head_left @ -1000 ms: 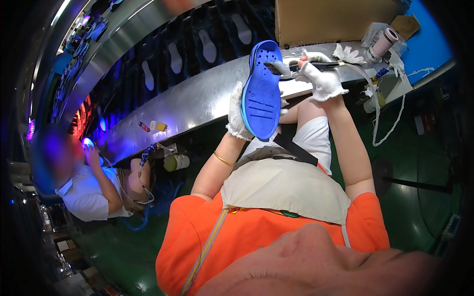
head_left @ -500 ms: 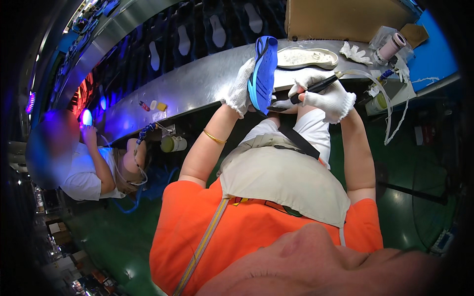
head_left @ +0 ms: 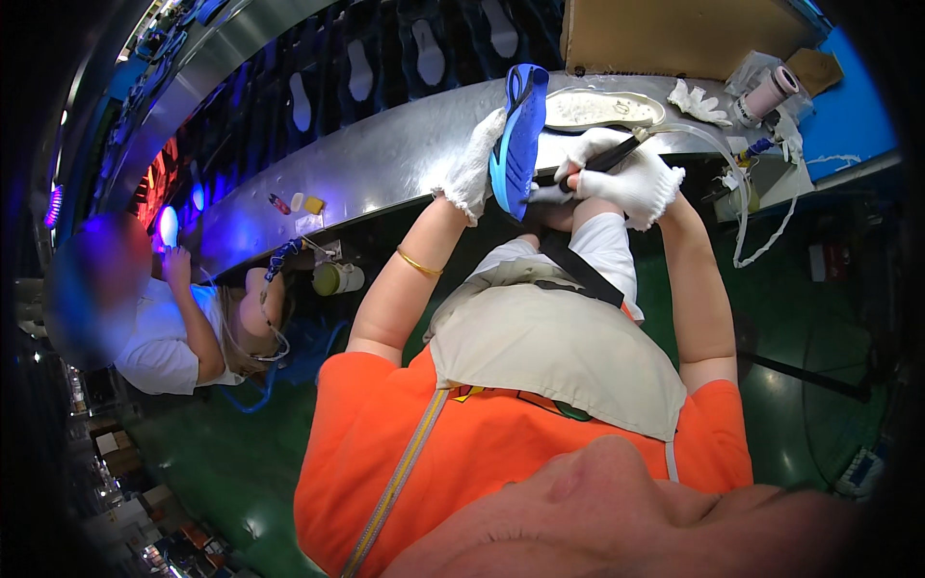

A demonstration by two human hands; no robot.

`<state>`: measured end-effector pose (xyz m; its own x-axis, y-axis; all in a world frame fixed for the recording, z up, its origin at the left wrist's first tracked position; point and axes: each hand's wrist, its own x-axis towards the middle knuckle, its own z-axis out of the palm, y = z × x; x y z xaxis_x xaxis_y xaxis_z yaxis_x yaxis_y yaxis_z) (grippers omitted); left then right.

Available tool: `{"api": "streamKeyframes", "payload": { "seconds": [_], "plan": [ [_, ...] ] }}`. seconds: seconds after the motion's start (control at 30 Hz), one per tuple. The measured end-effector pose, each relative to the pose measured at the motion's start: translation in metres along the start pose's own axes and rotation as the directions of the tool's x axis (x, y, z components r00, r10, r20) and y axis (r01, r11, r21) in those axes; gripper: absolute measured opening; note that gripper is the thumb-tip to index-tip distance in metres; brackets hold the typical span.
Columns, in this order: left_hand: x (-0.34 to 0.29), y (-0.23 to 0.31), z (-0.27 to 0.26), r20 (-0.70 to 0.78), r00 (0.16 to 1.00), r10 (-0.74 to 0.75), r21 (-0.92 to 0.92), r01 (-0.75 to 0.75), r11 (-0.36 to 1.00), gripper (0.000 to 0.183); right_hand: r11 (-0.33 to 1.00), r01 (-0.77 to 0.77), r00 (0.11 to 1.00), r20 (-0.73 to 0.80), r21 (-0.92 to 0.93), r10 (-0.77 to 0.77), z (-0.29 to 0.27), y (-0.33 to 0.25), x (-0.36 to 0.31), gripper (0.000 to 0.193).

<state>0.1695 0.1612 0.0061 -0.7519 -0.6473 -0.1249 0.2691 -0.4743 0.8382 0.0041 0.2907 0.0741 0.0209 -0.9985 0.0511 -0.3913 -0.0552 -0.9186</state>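
From the head camera, I see that the blue shoe sole (head_left: 517, 140) has turned since 1 second ago. Then its wide flat face looked at me. Now it stands on edge, so I see mostly its thin side.

The left hand (head_left: 472, 164), in a white glove, is closed around the back of the sole and holds it up over the near edge of the shiny metal bench (head_left: 385, 164). I think it is held on edge like this so the side of the sole faces the tool.

The right hand (head_left: 626, 178), also in a white glove, is closed tight on a dark, thin tool (head_left: 595, 164). The tip of the tool points at the sole and looks to be touching it or just beside it. I cannot tell which.

Behind the hands, 1 pale sole (head_left: 602, 108) lies flat on the bench. A spare white glove (head_left: 699, 101) lies near it, and a pink roll (head_left: 771, 91) stands to the right. A brown cardboard box (head_left: 674, 34) sits at the back.

A thin clear tube (head_left: 737, 193) hangs down from the bench edge. On the left, another person (head_left: 183, 328) in a white shirt sits at the same bench.
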Motion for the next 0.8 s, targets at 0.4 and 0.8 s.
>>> {"api": "streamKeyframes", "payload": {
  "seconds": [0.4,0.8],
  "plan": [
    [0.000,0.010,-0.019,-0.052,0.998,-0.039,-0.157,0.030,0.987,0.043,0.808,0.033,0.996,-0.088,0.588,0.024,0.008,0.015,0.013,0.022],
    [0.005,0.165,-0.011,0.432,0.806,0.405,-0.219,-0.342,0.914,0.088,0.453,0.226,0.942,-0.313,0.862,0.124,-0.003,0.054,0.025,0.023]
  ]
}}
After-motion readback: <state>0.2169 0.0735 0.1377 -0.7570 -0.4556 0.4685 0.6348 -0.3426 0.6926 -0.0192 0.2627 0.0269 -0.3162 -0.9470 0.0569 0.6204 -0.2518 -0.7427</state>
